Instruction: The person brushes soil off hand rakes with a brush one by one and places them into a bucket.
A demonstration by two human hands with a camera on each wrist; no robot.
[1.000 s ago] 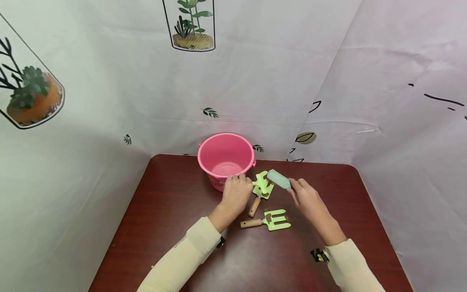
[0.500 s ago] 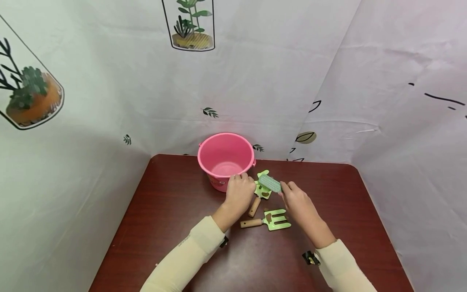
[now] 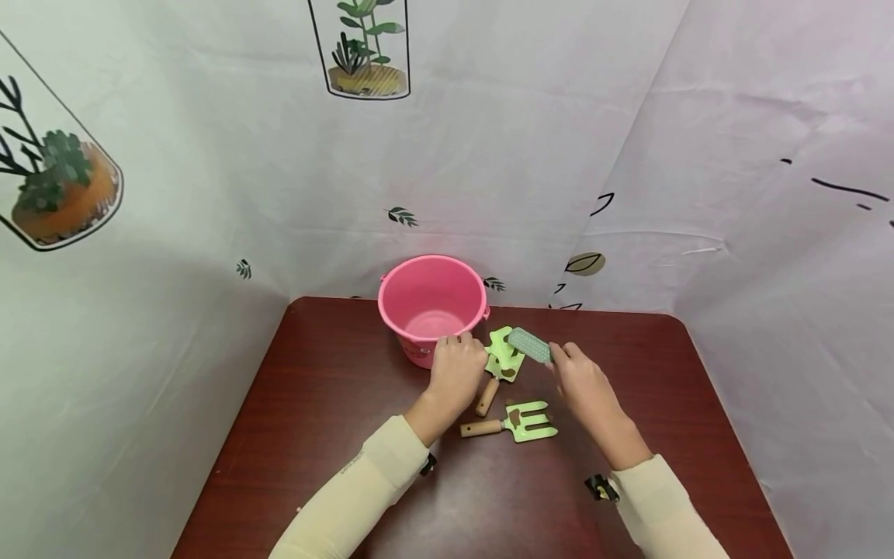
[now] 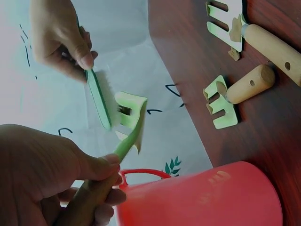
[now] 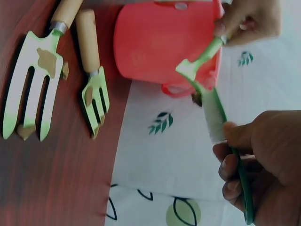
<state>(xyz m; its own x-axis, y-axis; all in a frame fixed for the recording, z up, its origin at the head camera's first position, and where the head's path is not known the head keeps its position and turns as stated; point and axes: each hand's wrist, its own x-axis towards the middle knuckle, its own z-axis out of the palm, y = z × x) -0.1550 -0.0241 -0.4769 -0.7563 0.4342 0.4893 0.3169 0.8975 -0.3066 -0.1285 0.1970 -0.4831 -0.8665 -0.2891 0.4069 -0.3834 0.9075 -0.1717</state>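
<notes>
My left hand (image 3: 456,373) grips the wooden handle of a small green hand rake (image 4: 134,123), holding it up beside the pink bucket (image 3: 414,334). In my right hand (image 3: 585,388) is a green scrubbing brush (image 3: 529,345) with pale bristles. The left wrist view has those bristles facing the rake's bent prongs, where a dark brown patch sticks. In the right wrist view the brush end meets or overlaps the rake head; actual contact is hard to tell. Below them on the table lies a small green fork (image 5: 96,96), partly covered by the rake in the head view.
A larger green garden fork (image 3: 531,421) with a wooden handle lies nearer me on the dark red table (image 3: 314,435). Brown patches cling to both forks. The bucket stands at the table's back edge, against a white printed cloth (image 3: 489,155).
The brush in my right hand has swung left and down over the rake, then back to the right. My left hand has shifted slightly right, still gripping the rake.
</notes>
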